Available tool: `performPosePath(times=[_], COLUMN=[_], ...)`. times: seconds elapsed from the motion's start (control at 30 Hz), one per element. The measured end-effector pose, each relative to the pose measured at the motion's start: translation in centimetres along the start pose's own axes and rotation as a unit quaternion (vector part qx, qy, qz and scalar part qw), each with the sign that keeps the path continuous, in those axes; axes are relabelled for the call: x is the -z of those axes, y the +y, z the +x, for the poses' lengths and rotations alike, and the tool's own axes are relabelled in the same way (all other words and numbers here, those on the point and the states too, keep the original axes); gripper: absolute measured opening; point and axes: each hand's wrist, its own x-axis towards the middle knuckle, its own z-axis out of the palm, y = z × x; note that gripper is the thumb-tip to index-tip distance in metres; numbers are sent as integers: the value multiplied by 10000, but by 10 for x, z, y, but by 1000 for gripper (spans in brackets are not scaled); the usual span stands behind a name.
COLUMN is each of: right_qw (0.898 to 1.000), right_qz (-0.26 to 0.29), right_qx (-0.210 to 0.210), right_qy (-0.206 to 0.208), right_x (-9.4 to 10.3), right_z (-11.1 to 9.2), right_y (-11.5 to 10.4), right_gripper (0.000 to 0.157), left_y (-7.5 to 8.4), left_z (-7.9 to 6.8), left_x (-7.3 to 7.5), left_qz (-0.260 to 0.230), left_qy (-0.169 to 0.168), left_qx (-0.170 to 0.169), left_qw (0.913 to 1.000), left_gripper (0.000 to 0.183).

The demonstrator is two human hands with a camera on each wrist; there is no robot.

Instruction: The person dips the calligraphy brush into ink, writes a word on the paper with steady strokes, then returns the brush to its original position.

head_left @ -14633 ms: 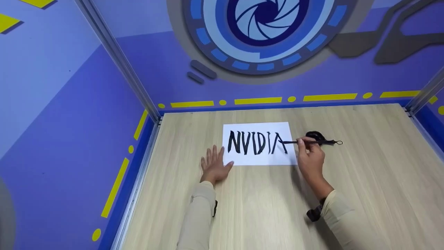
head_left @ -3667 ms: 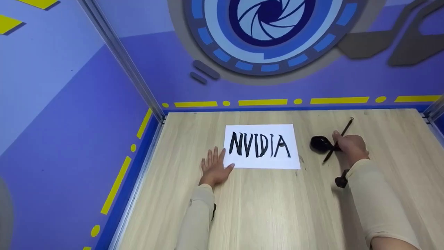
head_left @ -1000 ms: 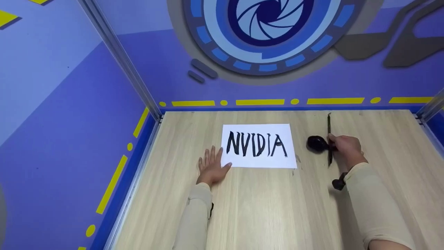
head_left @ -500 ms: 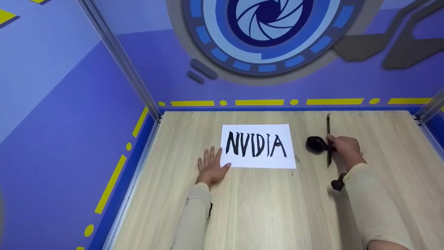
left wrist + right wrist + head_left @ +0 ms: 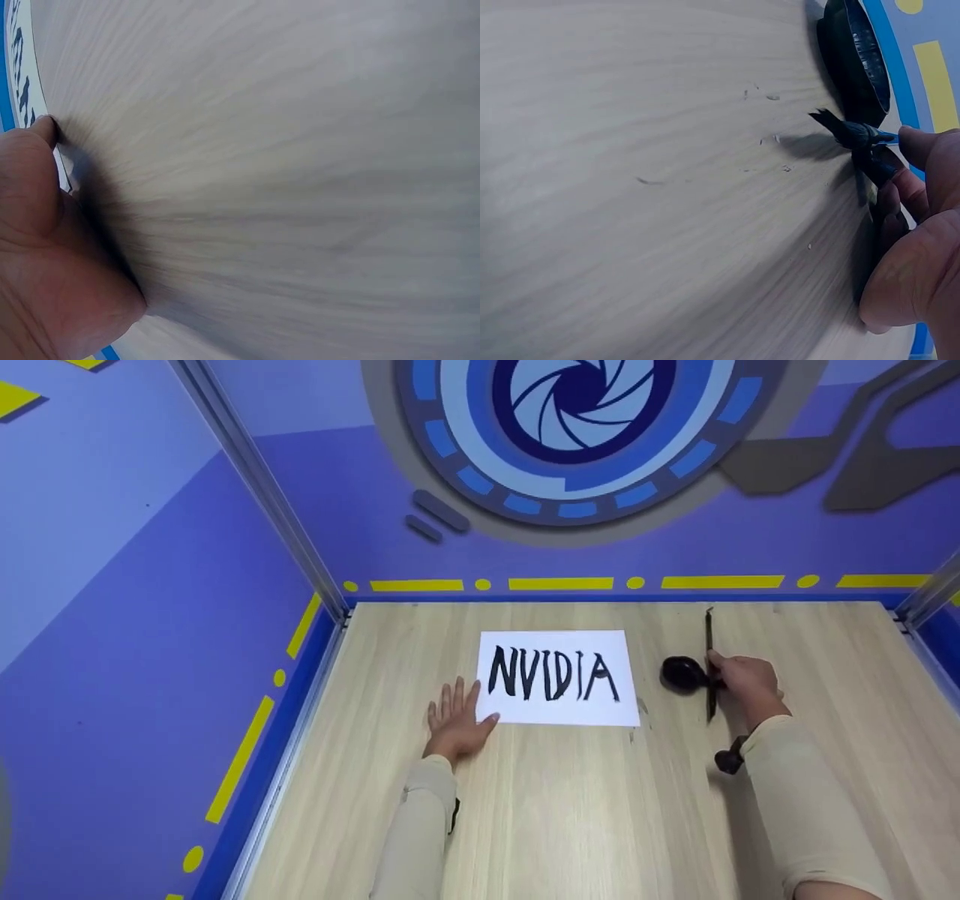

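My left hand (image 5: 459, 727) rests flat on the table with fingers spread. Its thumb and index fingertip reach the left edge of a white sheet of paper (image 5: 555, 714), which bears NVIDIA in black brush strokes. To the right of the paper, my right hand (image 5: 750, 682) pinches a dark paintbrush (image 5: 709, 631) with thumb and fingers. The brush points bristles toward me, looped end toward the back wall. It crosses the short handle of a black ink dish (image 5: 682, 673). In the right wrist view the bristles (image 5: 826, 120) stand just above the table beside the dish.
The pale wooden table (image 5: 570, 810) has small dark ink marks (image 5: 772, 97) between paper and dish. Blue-purple printed walls (image 5: 315, 510) enclose it at the back and sides. A dark wrist camera (image 5: 729, 759) sits on the right wrist.
Earlier the right hand held the brush on the letter A. It moved right to the dish, and the brush turned from slanted to pointing straight toward me. The left hand stayed put.
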Motion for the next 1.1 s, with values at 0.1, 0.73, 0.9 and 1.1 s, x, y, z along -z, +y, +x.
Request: performPosePath(times=[0.1, 0.73, 0.9, 1.1], right_qw=[10000, 9990, 9988, 9990], right_qz=[91, 417, 450, 431], right_qx=[-10, -79, -106, 5], right_qy=[2, -101, -151, -62], right_x=[-3, -7, -8, -4], right_z=[0, 2, 0, -3], right_y=[-1, 4, 4, 9], right_gripper=[60, 76, 81, 82], left_y=[-5, 4, -2, -7], left_z=[6, -1, 6, 16], left_x=[0, 10, 7, -6], left_qz=[99, 167, 179, 278], left_qy=[-88, -159, -182, -179], left_qx=[96, 160, 189, 253], left_qw=[9999, 9996, 9995, 9991], left_gripper=[82, 81, 91, 95])
